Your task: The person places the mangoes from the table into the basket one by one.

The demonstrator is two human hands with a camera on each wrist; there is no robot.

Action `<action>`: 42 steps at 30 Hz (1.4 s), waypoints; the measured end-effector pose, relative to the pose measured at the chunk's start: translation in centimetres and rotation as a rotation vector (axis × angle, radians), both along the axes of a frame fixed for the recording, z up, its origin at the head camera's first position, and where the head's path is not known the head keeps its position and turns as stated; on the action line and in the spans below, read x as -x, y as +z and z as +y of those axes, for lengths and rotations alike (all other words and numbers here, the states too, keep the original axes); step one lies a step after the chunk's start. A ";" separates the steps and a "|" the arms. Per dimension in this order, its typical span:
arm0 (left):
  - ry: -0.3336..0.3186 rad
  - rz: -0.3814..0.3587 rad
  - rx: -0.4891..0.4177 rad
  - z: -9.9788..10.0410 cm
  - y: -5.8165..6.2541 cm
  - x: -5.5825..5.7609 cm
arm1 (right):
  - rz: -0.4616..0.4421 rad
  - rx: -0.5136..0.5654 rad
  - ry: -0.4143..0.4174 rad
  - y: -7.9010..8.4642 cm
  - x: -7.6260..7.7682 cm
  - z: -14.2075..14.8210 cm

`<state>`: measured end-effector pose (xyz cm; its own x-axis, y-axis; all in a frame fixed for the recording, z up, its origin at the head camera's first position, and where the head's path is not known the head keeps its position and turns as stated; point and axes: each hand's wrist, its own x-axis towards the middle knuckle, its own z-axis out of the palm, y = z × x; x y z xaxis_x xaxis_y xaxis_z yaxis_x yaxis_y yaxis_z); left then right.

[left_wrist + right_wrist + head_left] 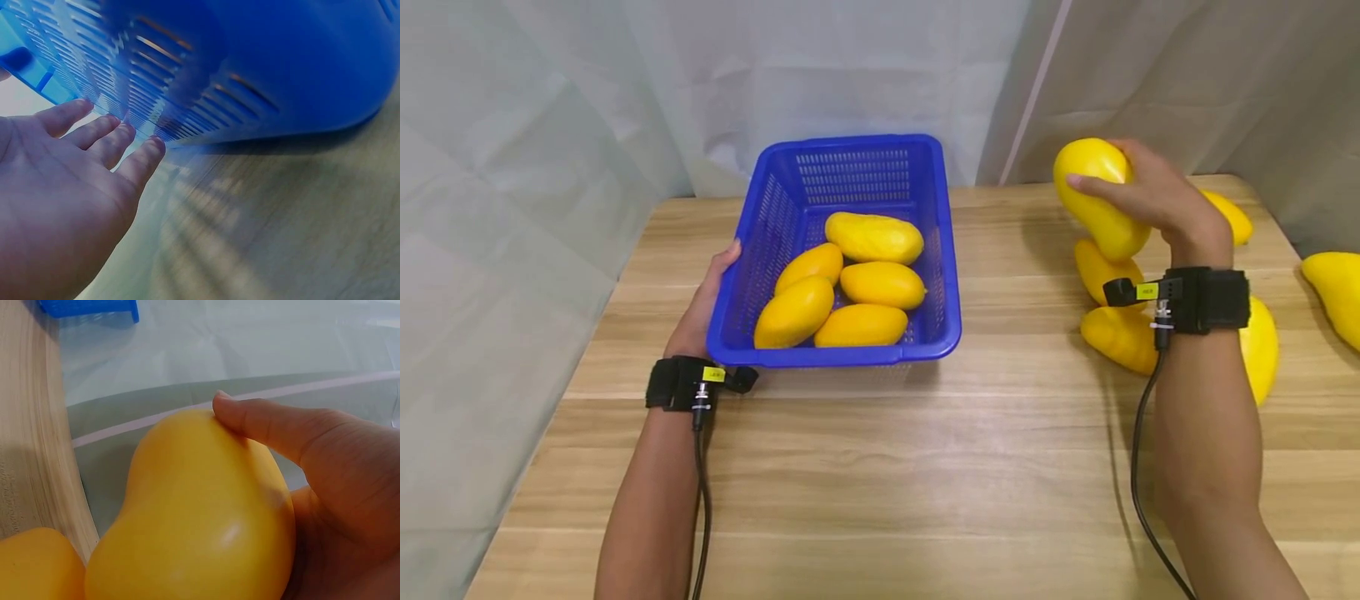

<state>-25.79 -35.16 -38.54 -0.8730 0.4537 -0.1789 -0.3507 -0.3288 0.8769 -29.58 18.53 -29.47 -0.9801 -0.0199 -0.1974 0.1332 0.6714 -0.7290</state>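
Observation:
A large yellow mango [1093,196] is held up off the table in my right hand [1161,187], thumb across one side. The right wrist view shows the same mango [200,512] close up, the fingers behind it mostly hidden. My left hand [700,304] is at the left side of a blue plastic basket [835,357]. In the left wrist view the left hand [69,181] has its fingers extended, with fingertips against the slotted outer wall [206,106]. Several yellow mangoes [880,285] lie inside the basket.
More mangoes [1116,337] lie on the wooden table [985,467] below and around my right forearm. Another mango [1337,292] is at the far right. Pale cloth [880,75] hangs behind the table. Cables [703,500] trail from both wrist cameras.

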 end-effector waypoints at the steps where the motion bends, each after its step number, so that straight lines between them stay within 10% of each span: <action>1: -0.001 -0.003 -0.006 0.0 0.0 0.0 | 0.002 0.001 0.002 0.0 0.0 0.0; 42: 0.000 -0.004 0.025 -0.1 0.1 0.1 | 0.011 -0.027 0.031 0.2 0.0 -0.8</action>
<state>-25.90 -35.23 -38.44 -0.8722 0.4493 -0.1933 -0.3539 -0.3070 0.8834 -29.55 17.72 -29.24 -0.9812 -0.0450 -0.1877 0.1043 0.6947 -0.7117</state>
